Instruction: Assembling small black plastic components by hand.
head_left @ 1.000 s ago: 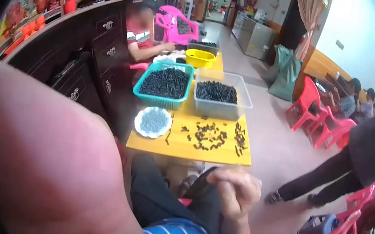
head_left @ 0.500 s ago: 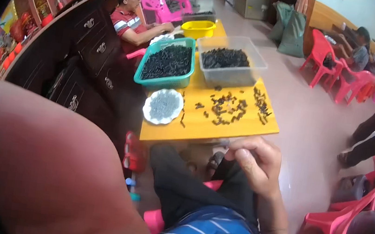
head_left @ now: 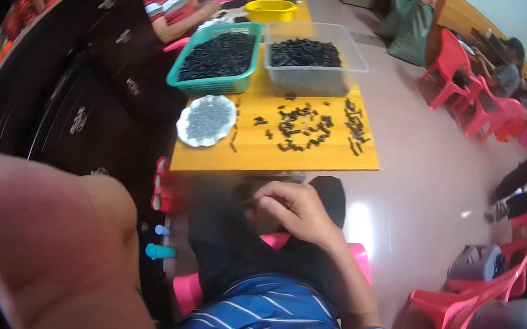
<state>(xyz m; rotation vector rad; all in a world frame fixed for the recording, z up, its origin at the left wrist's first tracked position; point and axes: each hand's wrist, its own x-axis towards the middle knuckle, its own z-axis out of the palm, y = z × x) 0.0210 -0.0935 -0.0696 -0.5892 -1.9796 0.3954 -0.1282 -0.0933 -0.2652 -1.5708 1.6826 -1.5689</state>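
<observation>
My right hand [head_left: 294,208] is over my lap, just off the table's near edge. Its fingers are curled in toward the thumb, and anything inside them is hidden. Large and blurred at the left, my raised left arm or hand [head_left: 56,244] sits very close to the camera, with no fingers discernible. On the yellow table [head_left: 252,153], small dark pieces [head_left: 304,129] lie in a rough ring and a strip. A white scalloped dish [head_left: 206,121] holds tiny grey pieces. Behind it, a teal basket [head_left: 217,60] and a clear plastic bin [head_left: 316,59] are full of black pieces.
A yellow basin [head_left: 270,11] stands at the far end, near a seated person [head_left: 173,12] in a red shirt. Dark drawers [head_left: 88,90] run along the left. Pink chairs [head_left: 466,308] and other people are at the right. Green sacks [head_left: 411,31] stand farther back.
My right hand has moved left and inward over my lap. The raised left limb has dropped lower in view. The view has shifted, so the table appears higher and farther left.
</observation>
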